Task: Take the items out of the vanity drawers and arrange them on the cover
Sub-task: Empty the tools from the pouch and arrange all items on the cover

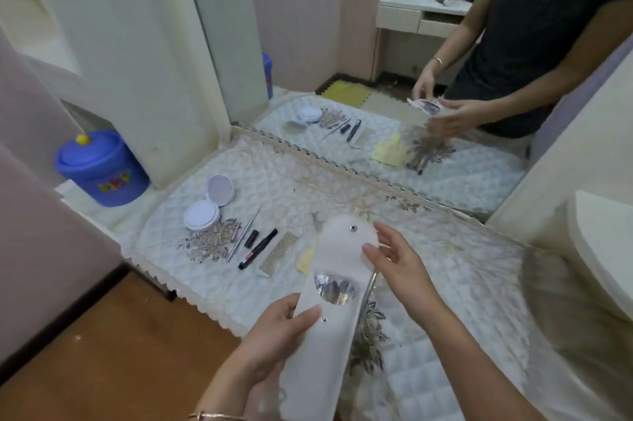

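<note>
Over the cover (274, 287), left grip (274, 331) holds one pouch (329, 304); right (400, 266) open.

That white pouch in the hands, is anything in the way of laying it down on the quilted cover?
Nothing visible blocks it. The left hand holds the white pouch above the quilted cover, the right hand at its flap. The comb and yellow card lie left of it; the cover to the right is bare.

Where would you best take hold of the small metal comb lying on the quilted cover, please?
Pinch the small metal comb across its long solid spine, coming from above. It lies flat on the quilted white cover, clear of the black pen, so the fingers probably fit either side.
</note>
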